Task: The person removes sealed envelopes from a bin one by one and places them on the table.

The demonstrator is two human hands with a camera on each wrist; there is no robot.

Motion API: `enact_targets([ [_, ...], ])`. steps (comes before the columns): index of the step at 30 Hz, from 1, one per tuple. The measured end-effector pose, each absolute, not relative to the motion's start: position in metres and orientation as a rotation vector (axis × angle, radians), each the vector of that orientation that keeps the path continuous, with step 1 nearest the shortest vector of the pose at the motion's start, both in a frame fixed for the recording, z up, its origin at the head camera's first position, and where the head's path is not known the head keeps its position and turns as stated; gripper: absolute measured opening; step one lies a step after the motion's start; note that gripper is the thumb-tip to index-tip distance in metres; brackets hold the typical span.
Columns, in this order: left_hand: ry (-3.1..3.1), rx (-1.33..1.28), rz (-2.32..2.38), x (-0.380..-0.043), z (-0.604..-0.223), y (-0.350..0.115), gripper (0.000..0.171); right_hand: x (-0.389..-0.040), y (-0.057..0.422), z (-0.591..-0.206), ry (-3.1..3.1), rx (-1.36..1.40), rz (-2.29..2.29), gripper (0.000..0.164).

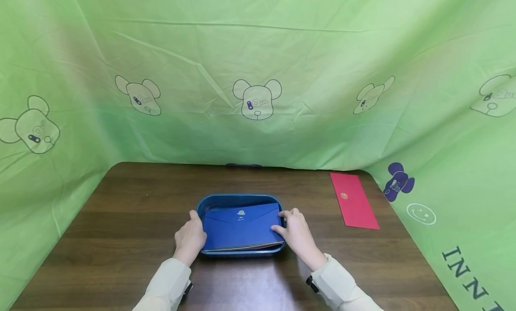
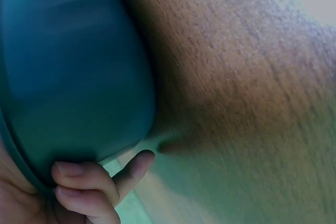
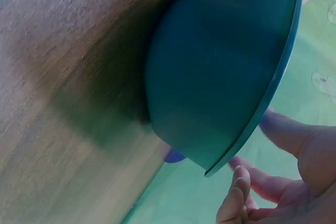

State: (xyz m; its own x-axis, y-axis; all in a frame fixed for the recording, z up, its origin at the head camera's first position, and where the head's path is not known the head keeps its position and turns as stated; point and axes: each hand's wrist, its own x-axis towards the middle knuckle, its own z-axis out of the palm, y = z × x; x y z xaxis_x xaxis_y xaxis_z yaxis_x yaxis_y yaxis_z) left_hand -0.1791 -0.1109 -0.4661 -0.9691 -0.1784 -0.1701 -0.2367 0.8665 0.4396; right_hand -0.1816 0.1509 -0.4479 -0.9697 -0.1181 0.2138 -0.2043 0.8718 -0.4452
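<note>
A dark blue oblong plastic basin [image 1: 240, 197] stands on the wooden table in front of me. Inside it lies a blue envelope [image 1: 242, 230] with a flap and a small gold hat print, on top of other thin paper pieces whose edges show at the front. My left hand [image 1: 190, 236] grips the basin's left rim; in the left wrist view its fingers [image 2: 86, 176] curl under the rim. At the right rim is my right hand [image 1: 296, 232], thumb over the envelope's right part and index fingertip by its right edge, spread apart.
A red envelope [image 1: 354, 201] with a gold emblem lies at the table's back right. Green fabric [image 1: 258, 55] printed with bear heads hangs behind the brown table [image 1: 133, 221] and along both sides.
</note>
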Motion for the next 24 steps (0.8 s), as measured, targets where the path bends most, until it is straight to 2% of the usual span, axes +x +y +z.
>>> enact_targets([
  [7,2.926,-0.311,0.720,-0.1786,-0.4666,-0.1112,0.054,-0.1841,0.1509,-0.4449,-2.895,0.206,0.726,0.039],
  [24,2.931,-0.308,0.715,-0.1800,-0.4664,-0.1119,0.051,-0.1908,0.1545,-0.4461,-2.843,0.045,1.297,0.041],
])
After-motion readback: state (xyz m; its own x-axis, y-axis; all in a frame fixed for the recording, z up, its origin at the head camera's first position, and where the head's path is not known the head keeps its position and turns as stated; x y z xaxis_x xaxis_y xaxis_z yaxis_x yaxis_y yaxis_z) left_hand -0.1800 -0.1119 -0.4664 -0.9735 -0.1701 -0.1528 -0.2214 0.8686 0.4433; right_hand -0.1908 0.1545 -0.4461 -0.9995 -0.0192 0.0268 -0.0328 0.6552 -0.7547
